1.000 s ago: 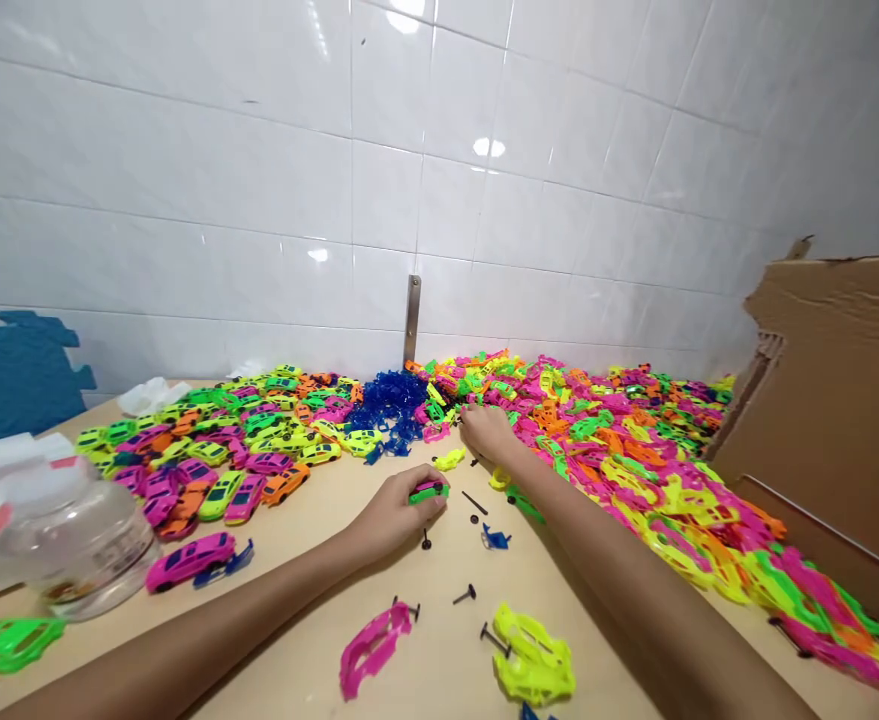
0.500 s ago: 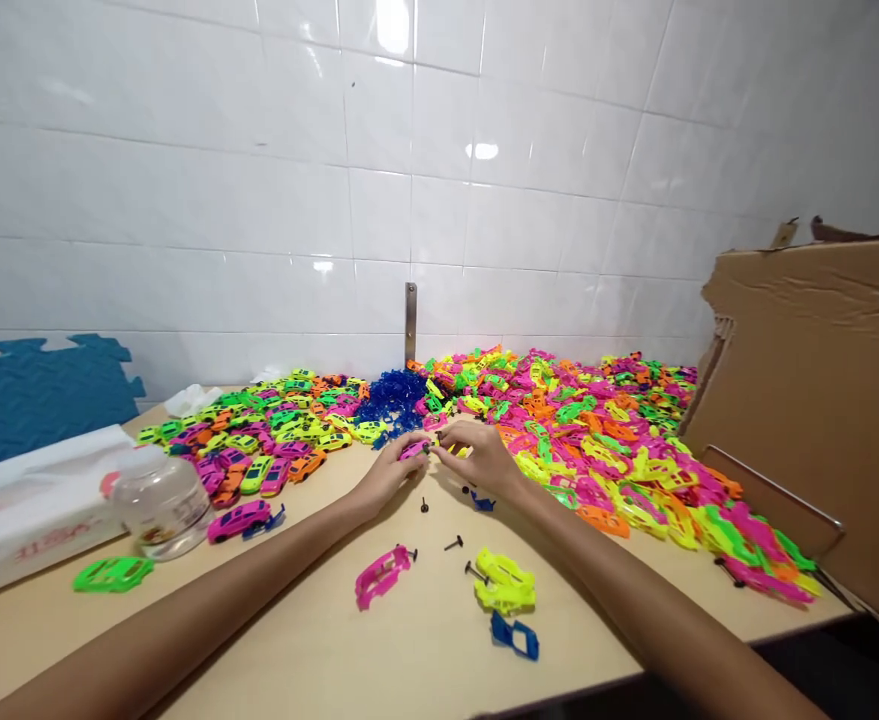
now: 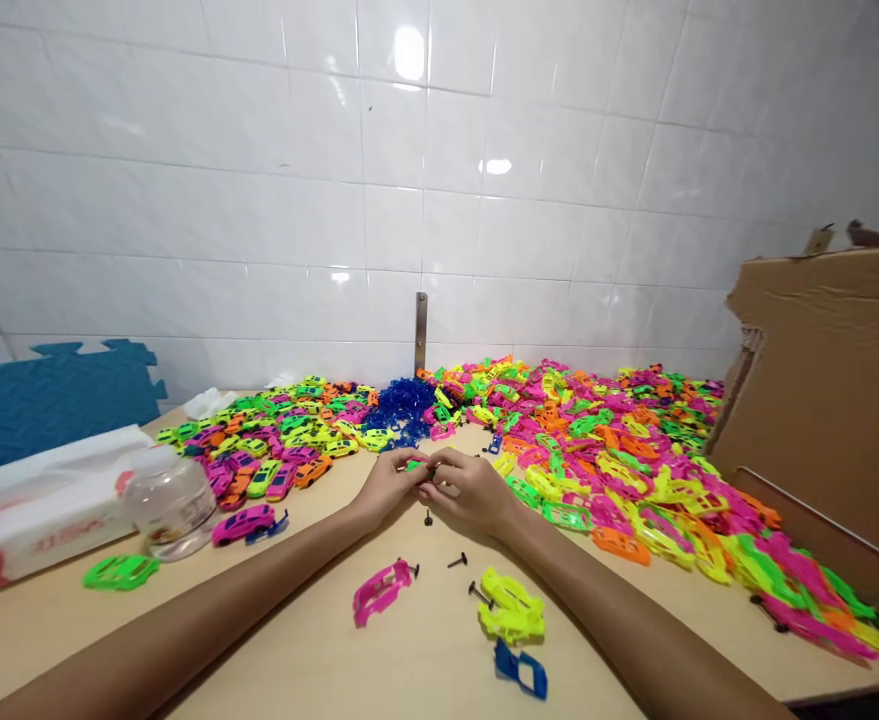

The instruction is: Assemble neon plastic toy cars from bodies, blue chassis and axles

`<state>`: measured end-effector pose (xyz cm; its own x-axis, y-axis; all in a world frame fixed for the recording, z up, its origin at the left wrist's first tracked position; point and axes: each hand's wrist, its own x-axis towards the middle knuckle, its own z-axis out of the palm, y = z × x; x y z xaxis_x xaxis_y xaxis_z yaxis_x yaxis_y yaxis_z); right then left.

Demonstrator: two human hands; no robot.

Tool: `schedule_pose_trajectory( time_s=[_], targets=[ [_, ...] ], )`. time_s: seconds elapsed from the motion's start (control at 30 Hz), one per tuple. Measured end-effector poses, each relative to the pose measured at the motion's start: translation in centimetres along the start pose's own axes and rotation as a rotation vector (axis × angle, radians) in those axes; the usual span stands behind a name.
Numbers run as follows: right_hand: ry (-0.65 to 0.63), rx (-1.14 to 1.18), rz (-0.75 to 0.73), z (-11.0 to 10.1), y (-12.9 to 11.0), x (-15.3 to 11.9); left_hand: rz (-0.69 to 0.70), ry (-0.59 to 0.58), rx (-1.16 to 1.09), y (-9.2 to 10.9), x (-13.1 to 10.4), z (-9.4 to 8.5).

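My left hand [image 3: 386, 488] is closed round a small toy car [image 3: 414, 465], of which only a bit of green shows between the fingers. Against it, my right hand [image 3: 473, 490] is curled with thumb and fingertips pinched on the same piece; most of it is hidden. Just below the hands stands a black wheel axle [image 3: 428, 518], with a second axle [image 3: 458, 560] lying nearer. A pink car body [image 3: 381, 592] lies in front on the left. On the right are a yellow car body [image 3: 512, 605] and a blue window insert [image 3: 521, 670].
Finished-looking cars [image 3: 281, 478] are heaped at back left, blue inserts [image 3: 398, 408] in the middle, and loose car bodies [image 3: 596, 450] at right. A clear jar [image 3: 170, 505], a tissue pack [image 3: 56, 510] and a green body [image 3: 120, 572] sit left. A cardboard box [image 3: 829, 400] stands right.
The view has turned slightly left. Both hands stay together, with the right hand's fingers more curled in. Pink showed between the fingers before; green shows now.
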<state>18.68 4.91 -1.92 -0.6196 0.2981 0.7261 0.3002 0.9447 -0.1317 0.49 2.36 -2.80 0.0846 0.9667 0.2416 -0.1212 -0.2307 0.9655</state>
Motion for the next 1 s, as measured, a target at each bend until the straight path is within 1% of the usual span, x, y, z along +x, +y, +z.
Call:
schedule_pose_trajectory(
  time_s=[0.13,0.33,0.6,0.7,0.8,1.0],
  targets=[
    [0.043,0.075,-0.011,0.34,0.12,0.00,-0.046,-0.061,-0.024,0.42,0.00,0.09],
    [0.118,0.049,0.010,-0.03,-0.11,-0.09,-0.079,-0.156,-0.161,0.82,0.19,0.21],
    [0.177,0.175,0.143,0.24,0.41,-0.24,-0.123,-0.228,-0.247,0.52,0.41,-0.13],
    [0.206,0.184,0.123,0.39,0.56,-0.40,-0.120,-0.259,-0.247,0.62,0.38,-0.07],
    [0.205,0.186,0.103,0.39,0.56,-0.46,-0.128,-0.285,-0.238,0.86,0.33,0.05],
    [0.200,0.120,0.087,0.08,0.45,-0.30,-0.150,-0.279,-0.273,0.79,0.42,-0.17]
  ],
)
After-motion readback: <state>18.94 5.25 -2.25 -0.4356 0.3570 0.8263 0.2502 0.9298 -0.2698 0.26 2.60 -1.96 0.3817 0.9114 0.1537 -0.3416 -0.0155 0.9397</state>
